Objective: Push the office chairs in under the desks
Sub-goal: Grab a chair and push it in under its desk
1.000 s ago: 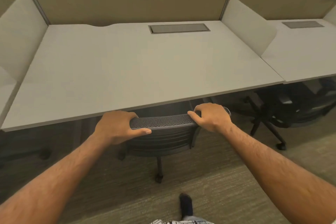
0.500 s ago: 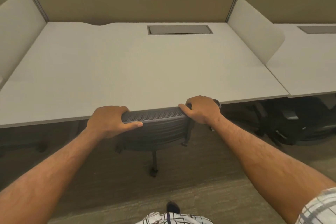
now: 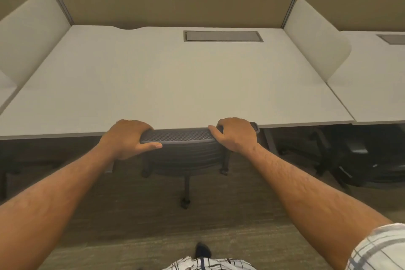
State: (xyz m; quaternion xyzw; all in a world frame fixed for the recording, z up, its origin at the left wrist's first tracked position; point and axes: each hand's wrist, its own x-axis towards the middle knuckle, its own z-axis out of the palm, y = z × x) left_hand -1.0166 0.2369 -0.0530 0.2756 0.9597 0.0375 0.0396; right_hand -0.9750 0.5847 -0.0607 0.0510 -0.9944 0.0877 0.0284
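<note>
A dark mesh-backed office chair [image 3: 182, 153] stands at the front edge of the white desk [image 3: 164, 76] labelled 213. The top of its backrest touches the desk edge, and its seat is hidden beneath the desktop. My left hand [image 3: 129, 138] grips the left end of the backrest top, thumb along the near side. My right hand [image 3: 234, 133] grips the right end in the same way. One chair leg with a caster [image 3: 185, 203] shows on the carpet below.
A second black office chair [image 3: 359, 158] sits under the neighbouring desk [image 3: 377, 85] on the right. White dividers [image 3: 315, 39] flank desk 213, with a tan panel behind. A grey cable hatch [image 3: 223, 36] lies in the desktop. My shoe [image 3: 202, 250] rests on the carpet.
Both hands have pushed the chair forward, so its backrest has gone from a short way out to the desk edge. I have stepped closer to the desk.
</note>
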